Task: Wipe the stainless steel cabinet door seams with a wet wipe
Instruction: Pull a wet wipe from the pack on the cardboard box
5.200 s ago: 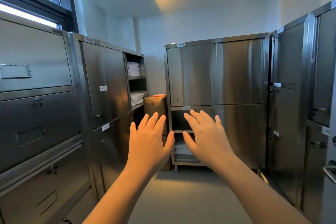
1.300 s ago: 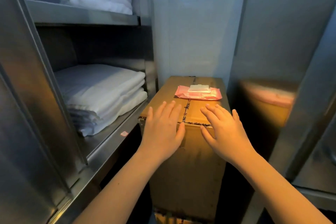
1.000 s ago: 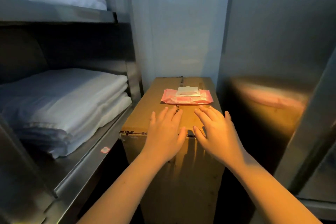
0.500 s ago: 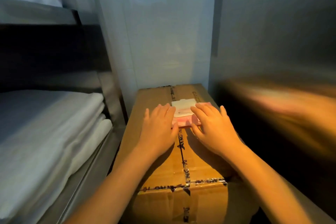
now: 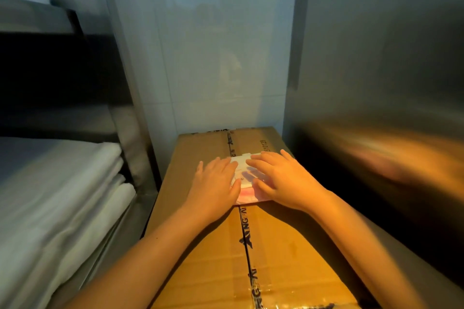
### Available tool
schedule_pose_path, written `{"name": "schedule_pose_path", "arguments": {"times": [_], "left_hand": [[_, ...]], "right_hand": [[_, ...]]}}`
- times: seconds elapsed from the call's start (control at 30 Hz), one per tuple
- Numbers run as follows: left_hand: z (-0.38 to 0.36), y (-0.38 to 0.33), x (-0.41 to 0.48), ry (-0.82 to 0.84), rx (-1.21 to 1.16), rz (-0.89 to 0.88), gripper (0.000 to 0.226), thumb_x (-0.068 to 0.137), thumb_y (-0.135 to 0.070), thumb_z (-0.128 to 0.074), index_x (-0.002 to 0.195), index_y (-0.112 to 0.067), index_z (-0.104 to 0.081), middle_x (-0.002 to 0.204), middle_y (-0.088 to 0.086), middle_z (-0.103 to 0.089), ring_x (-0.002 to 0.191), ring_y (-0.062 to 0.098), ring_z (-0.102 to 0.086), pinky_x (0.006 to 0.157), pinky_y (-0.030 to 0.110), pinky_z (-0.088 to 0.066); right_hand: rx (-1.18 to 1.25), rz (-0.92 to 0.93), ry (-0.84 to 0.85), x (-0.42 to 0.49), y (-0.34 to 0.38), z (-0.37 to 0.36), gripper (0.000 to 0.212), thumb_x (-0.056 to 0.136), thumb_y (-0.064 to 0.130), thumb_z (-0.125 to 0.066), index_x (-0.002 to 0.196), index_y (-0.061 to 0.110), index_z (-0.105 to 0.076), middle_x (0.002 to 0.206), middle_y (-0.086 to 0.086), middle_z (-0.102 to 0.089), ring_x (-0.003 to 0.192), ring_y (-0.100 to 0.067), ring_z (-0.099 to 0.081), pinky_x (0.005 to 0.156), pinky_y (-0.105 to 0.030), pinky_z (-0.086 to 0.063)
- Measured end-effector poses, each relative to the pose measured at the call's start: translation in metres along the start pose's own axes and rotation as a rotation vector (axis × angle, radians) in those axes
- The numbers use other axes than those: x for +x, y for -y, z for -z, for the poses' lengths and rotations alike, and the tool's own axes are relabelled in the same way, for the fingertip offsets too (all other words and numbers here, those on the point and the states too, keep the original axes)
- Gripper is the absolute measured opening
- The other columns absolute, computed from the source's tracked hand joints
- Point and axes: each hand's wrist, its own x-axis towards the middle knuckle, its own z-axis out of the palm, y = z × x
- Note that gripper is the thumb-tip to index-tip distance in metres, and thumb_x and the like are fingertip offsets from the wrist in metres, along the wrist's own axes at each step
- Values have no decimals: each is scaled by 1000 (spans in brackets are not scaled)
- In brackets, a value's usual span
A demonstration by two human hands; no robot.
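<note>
Both hands flat, fingers spread: left hand (image 5: pixel 216 183), right hand (image 5: pixel 283 180) on pink wipe pack (image 5: pixel 247 197) atop taped cardboard box (image 5: pixel 200 271); steel cabinet side (image 5: pixel 376 57) right, folded linens (image 5: pixel 62 183) left.

Location type: linen or supply storage room in a commercial facility. Indicators: a stainless steel cabinet (image 5: pixel 376 63) with a brushed, reflective side panel at right; an open metal shelf unit (image 5: pixel 130 118) at left carrying stacked, folded white linens (image 5: pixel 57 195); a taped cardboard carton (image 5: pixel 218 246) standing between the two units; a pale tiled wall (image 5: pixel 213 57) behind.
</note>
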Motion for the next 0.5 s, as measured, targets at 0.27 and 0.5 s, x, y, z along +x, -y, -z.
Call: {"name": "schedule_pose_path", "arguments": {"times": [0.27,0.5], "left_hand": [[-16,8,-5,-16,-38,-39,48,98,-43,-30,144,-29,-27,151,-7,-28,140,10,-17,114,34,-4],[-23,7,-7,-32,-87,-47,43,97,-37,-36,140,-30,-34,146,-9,-35,135,7,-24,114,32,-8]], "right_hand": [[142,114,26,6,-12,-20,37,97,40,-36,131,31,-49,140,10,-44,127,-5,-37,104,-22,-28],[169,134,65,11,-14,-26,31,95,40,-38,121,36,-55,137,10,-43,123,-5,-37,99,-21,-31]]}}
